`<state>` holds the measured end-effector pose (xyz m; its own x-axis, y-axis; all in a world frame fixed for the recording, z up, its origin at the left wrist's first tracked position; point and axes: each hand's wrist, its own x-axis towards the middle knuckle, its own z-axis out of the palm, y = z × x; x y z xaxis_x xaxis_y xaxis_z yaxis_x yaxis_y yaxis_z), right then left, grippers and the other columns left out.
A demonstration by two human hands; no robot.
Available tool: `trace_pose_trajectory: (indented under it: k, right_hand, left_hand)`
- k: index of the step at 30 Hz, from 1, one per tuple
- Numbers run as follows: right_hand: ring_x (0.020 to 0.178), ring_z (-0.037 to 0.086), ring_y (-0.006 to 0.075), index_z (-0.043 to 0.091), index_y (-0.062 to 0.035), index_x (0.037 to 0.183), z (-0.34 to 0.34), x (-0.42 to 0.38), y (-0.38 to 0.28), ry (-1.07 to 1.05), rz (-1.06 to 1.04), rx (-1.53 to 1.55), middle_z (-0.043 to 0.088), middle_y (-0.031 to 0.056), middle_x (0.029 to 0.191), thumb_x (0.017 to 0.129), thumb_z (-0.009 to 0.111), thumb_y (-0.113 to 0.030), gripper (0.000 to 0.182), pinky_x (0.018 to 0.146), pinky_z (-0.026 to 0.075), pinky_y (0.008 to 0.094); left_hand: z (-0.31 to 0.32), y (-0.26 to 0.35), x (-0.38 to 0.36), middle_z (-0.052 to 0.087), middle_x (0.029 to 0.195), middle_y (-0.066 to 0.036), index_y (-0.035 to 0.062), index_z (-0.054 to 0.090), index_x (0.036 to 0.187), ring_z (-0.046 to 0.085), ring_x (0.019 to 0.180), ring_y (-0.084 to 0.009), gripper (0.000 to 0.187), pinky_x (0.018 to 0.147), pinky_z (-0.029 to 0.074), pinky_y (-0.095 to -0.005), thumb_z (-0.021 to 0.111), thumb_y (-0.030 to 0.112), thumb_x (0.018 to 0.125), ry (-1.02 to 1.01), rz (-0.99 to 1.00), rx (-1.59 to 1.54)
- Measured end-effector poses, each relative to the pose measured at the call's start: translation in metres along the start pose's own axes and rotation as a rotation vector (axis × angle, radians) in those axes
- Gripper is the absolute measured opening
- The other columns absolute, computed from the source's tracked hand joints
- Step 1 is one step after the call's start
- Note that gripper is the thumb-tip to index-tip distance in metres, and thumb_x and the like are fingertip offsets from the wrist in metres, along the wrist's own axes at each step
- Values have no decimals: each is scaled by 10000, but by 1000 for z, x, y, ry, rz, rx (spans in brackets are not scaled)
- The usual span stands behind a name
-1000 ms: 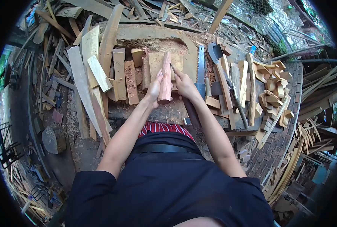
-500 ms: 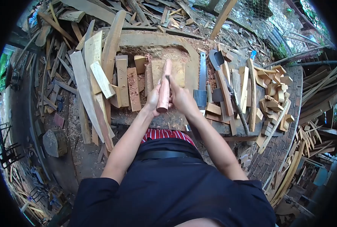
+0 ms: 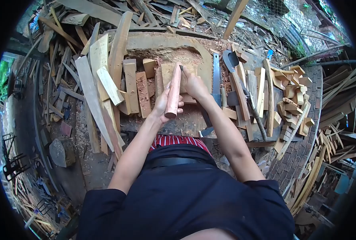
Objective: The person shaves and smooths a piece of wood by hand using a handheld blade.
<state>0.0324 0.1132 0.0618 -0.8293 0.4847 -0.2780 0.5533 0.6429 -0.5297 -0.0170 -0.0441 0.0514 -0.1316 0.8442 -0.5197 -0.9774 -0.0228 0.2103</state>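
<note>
My left hand (image 3: 162, 105) is wrapped round a long reddish piece of wood (image 3: 173, 96), its rounded near end pointing towards me. My right hand (image 3: 194, 86) is closed at the far end of the wood, on a knife whose small dark blade (image 3: 181, 68) shows beside the thumb. The knife's handle is mostly hidden by the hand. Behind the wood lies a pale wooden block (image 3: 168, 72) on the worn workbench (image 3: 154, 127). A dark object with a bright tip (image 3: 205, 132) shows under my right forearm; I cannot make out what it is.
A handsaw (image 3: 216, 76) lies right of my hands, beside a dark curved blade (image 3: 230, 60) and several wooden strips. Cut wooden blocks (image 3: 292, 100) are heaped farther right. Long boards (image 3: 96, 98) lean at the left, and reddish shavings (image 3: 166, 54) fill the hollow behind.
My right hand has moved away from me and slightly right along the wood, with the blade now near its far end. The left hand still grips the wood, with little movement.
</note>
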Motion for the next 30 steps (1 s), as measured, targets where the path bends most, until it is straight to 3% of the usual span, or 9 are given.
trace_pose_trajectory:
  k: [7, 9, 11, 19, 23, 25, 26, 29, 30]
  right_hand:
    - [828, 629, 442, 382, -110, 1393, -15, -32, -25, -21, -40, 19, 629, 291, 879, 854, 454, -85, 545, 693, 492, 514]
    - [818, 629, 442, 380, -90, 1393, -10, -12, -15, -23, 10, 80, 632, 284, 853, 829, 502, -90, 577, 698, 493, 508]
    - [734, 641, 451, 303, -91, 1414, -11, -26, -18, 60, -168, 13, 645, 278, 795, 795, 573, -140, 677, 659, 516, 529]
    - [791, 643, 449, 254, -112, 1445, -15, 11, -16, -28, -9, 11, 647, 281, 834, 884, 479, -175, 608, 689, 504, 533]
    - [823, 631, 458, 295, -180, 1460, -17, -22, -26, -22, -84, 12, 623, 314, 871, 882, 404, -69, 598, 731, 480, 527]
    - [840, 634, 449, 324, -178, 1445, -29, -22, -31, -62, -47, 16, 626, 312, 914, 894, 403, -86, 565, 743, 495, 511]
    - [869, 637, 431, 388, -158, 1408, -42, -5, -36, -158, 134, 56, 626, 303, 970, 914, 406, -123, 495, 760, 509, 491]
    - [853, 653, 402, 446, -133, 1364, -3, 40, 19, -55, 53, 146, 634, 286, 981, 943, 410, -187, 426, 754, 524, 470]
    - [818, 664, 385, 458, -126, 1355, 0, 39, 21, 2, -32, 145, 636, 280, 985, 956, 418, -232, 415, 726, 527, 460]
  left_hand:
    - [-5, 0, -4, 478, 799, -64, 145, 431, 1127, 508, 634, -174, 355, 445, 454, -301, 270, 439, 1010, -13, -61, -82]
    - [-7, 7, 1, 506, 798, -49, 108, 489, 1115, 516, 637, -166, 393, 441, 449, -282, 331, 449, 999, -22, -22, -81]
    - [9, 11, -3, 506, 779, -47, 119, 489, 1095, 516, 625, -165, 382, 427, 448, -282, 327, 451, 999, -7, 2, 7]
    - [9, 4, -2, 480, 742, -48, 156, 431, 1139, 518, 590, -179, 383, 436, 454, -317, 270, 477, 1004, 48, -12, 26]
    - [11, 9, 0, 475, 726, -51, 122, 455, 1093, 513, 572, -181, 416, 428, 458, -322, 246, 471, 1007, 56, -34, -18]
    - [6, 6, 0, 486, 725, -58, 91, 471, 1061, 521, 566, -183, 447, 418, 464, -334, 250, 475, 1005, 114, -50, 19]
    - [5, 6, 0, 516, 747, -70, 73, 475, 1052, 553, 586, -189, 455, 423, 484, -345, 262, 472, 1004, 150, -42, 84]
    - [-3, 5, 4, 537, 791, -71, 88, 475, 1096, 584, 682, -194, 414, 475, 517, -337, 297, 451, 1005, 171, -29, 217]
    - [-2, 8, 1, 579, 853, -100, 79, 472, 1139, 616, 719, -200, 414, 481, 541, -350, 324, 441, 1002, 19, -36, 72]
